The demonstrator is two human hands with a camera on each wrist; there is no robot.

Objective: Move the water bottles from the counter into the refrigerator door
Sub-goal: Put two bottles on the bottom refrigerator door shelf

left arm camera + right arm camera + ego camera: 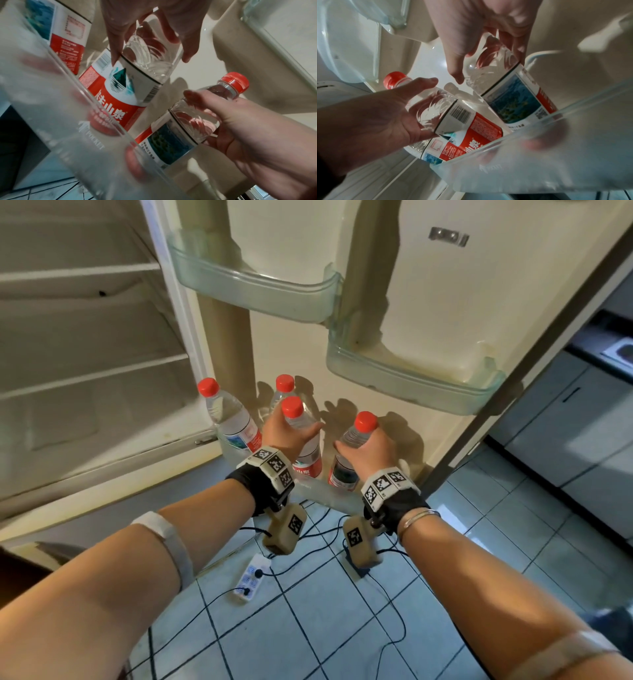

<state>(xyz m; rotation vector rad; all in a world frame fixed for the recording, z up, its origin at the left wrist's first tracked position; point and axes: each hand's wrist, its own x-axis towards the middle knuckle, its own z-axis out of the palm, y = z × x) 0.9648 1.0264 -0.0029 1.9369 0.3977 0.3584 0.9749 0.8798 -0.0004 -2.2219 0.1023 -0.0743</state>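
Note:
Several red-capped water bottles stand in the clear bottom door shelf of the open refrigerator. My left hand grips the shoulder of one bottle, seen close in the left wrist view as a red-labelled bottle. My right hand grips the neck and shoulder of the bottle beside it, whose blue-and-red label shows in the right wrist view. Both held bottles have their lower parts behind the shelf wall. Two more bottles stand free to the left and behind.
Two empty clear door bins hang higher up. Bare refrigerator shelves lie to the left. A power strip and black cables lie on the tiled floor below my wrists. Grey kitchen cabinets stand to the right.

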